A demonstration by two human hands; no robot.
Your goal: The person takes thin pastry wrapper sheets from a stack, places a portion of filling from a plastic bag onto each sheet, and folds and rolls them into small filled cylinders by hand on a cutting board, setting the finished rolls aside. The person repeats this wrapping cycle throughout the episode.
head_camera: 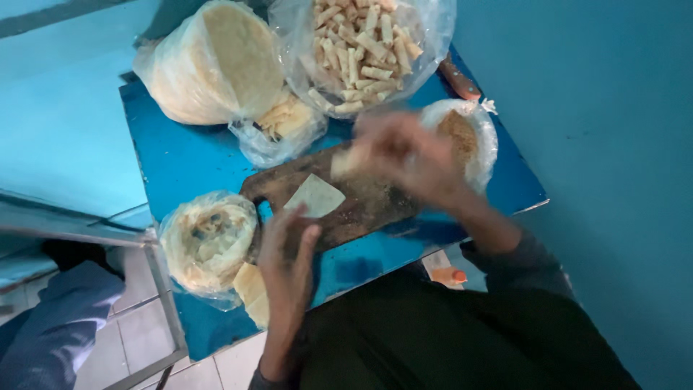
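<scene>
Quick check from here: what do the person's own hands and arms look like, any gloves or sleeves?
Both hands are bare, no gloves. The left hand shows no sleeve up to the frame edge. The right hand is motion-blurred; a dark grey sleeve covers that forearm.

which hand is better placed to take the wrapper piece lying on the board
Left, probably. The left hand rests at the dark board's near edge, just below the wrapper piece; the blurred right hand already holds a small roll.

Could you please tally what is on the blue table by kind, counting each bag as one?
Plastic bags: 5, the first holding rolls
Cutting boards: 1
Loose wrappers on the board: 1
Knives: 1
Total: 8
</scene>
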